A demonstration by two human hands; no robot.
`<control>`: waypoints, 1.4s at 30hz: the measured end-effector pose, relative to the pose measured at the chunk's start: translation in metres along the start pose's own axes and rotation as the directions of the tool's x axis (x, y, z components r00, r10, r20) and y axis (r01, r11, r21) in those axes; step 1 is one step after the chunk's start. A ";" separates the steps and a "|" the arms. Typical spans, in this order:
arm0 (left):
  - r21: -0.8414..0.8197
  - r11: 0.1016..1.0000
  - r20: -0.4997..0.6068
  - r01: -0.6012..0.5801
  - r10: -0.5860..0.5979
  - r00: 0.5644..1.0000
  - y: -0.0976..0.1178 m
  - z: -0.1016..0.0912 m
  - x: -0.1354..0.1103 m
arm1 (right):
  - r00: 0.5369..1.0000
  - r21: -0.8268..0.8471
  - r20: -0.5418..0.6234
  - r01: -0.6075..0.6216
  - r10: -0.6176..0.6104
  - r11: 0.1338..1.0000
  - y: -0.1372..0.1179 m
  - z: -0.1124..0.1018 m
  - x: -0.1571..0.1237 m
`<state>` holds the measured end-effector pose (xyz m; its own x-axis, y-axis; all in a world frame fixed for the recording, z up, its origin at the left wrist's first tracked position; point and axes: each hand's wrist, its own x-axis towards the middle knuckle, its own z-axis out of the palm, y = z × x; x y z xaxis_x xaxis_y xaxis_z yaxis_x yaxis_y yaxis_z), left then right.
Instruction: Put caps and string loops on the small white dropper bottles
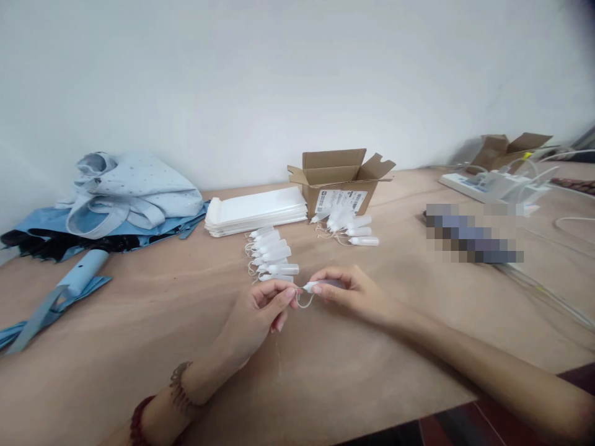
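Note:
Between finger and thumb, my right hand (346, 290) grips a small white translucent bottle (308, 287), its pointed tip turned left. A thin white string (304, 304) loops from that tip. My left hand (269, 305) pinches the string's other end close to the tip. Just beyond my hands, several similar bottles (277, 252) lie in a row, their strings trailing left. Behind and to the right, more of these bottles (348, 224) lie in a loose pile before a cardboard box.
The open cardboard box (341, 179) stands near the wall beside a stack of white envelopes (260, 207). A light blue bag (134, 192) and a blue umbrella (86, 272) lie left. On the right are a pixelated object (471, 234), a power strip (493, 189) and cables.

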<state>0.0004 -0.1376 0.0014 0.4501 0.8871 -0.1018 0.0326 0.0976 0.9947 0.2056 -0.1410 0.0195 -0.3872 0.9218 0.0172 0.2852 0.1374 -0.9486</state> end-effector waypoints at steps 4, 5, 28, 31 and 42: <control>-0.019 1.000 0.002 0.011 -0.011 1.000 -0.001 0.001 -0.001 | 1.000 -0.006 -0.007 -0.011 0.011 1.000 0.000 0.001 0.000; -0.026 1.000 -0.001 0.008 -0.009 1.000 -0.003 0.001 0.000 | 1.000 -0.008 -0.011 -0.017 0.017 1.000 0.000 0.001 0.000; 0.016 1.000 -0.032 -0.024 0.024 0.999 -0.015 -0.003 0.005 | 1.000 -0.077 -0.012 -0.003 0.003 0.997 0.000 0.001 0.000; 0.155 0.984 -0.039 -0.091 0.098 0.994 -0.016 -0.005 0.006 | 0.999 -0.109 0.010 0.041 -0.040 0.993 0.001 0.001 0.000; 0.489 0.840 -0.062 -0.234 0.301 0.951 -0.011 -0.002 0.001 | 0.979 -0.339 -0.013 0.185 -0.201 0.922 0.012 0.010 0.004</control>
<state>-0.0011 -0.1368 -0.0094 0.3829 0.9014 0.2021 0.3579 -0.3464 0.8671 0.1986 -0.1390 0.0049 -0.4248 0.8802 0.2117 0.4889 0.4199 -0.7647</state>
